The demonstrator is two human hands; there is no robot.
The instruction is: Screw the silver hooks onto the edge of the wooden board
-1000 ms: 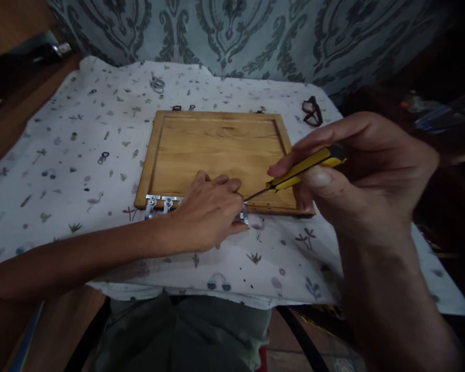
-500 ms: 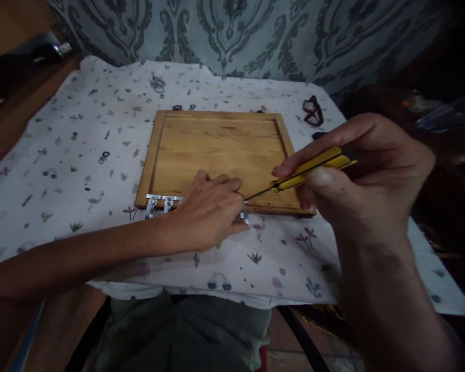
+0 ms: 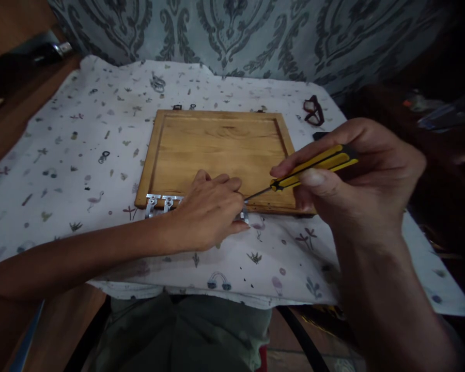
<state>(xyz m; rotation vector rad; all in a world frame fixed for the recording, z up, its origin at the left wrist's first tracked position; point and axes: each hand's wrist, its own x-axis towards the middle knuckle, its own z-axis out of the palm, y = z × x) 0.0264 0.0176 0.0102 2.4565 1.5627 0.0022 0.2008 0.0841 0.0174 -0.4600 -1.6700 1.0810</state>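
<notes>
A framed wooden panel (image 3: 220, 150) lies flat on the cloth. Small shiny metal brackets (image 3: 169, 202) sit along its near edge. My left hand (image 3: 213, 212) is closed over that edge, fingers curled and thumb below, gripping another metal bracket (image 3: 245, 213) that shows only in part. In my right hand (image 3: 364, 181) is a screwdriver (image 3: 313, 168) with a yellow and black handle, pinched between thumb and fingers. Its thin shaft slants down to the left, and the tip meets the bracket beside my left fingers. The exact contact at the tip is hard to make out.
A patterned white cloth (image 3: 81, 170) covers the table. Eyeglasses (image 3: 313, 110) rest at the back right, and a small dark object (image 3: 319, 135) lies nearer, partly behind my right hand. A grey patterned curtain (image 3: 232, 36) hangs behind the table.
My right hand has shifted slightly left and turned a little, and the screwdriver handle has turned with it. My left hand and the panel keep their places.
</notes>
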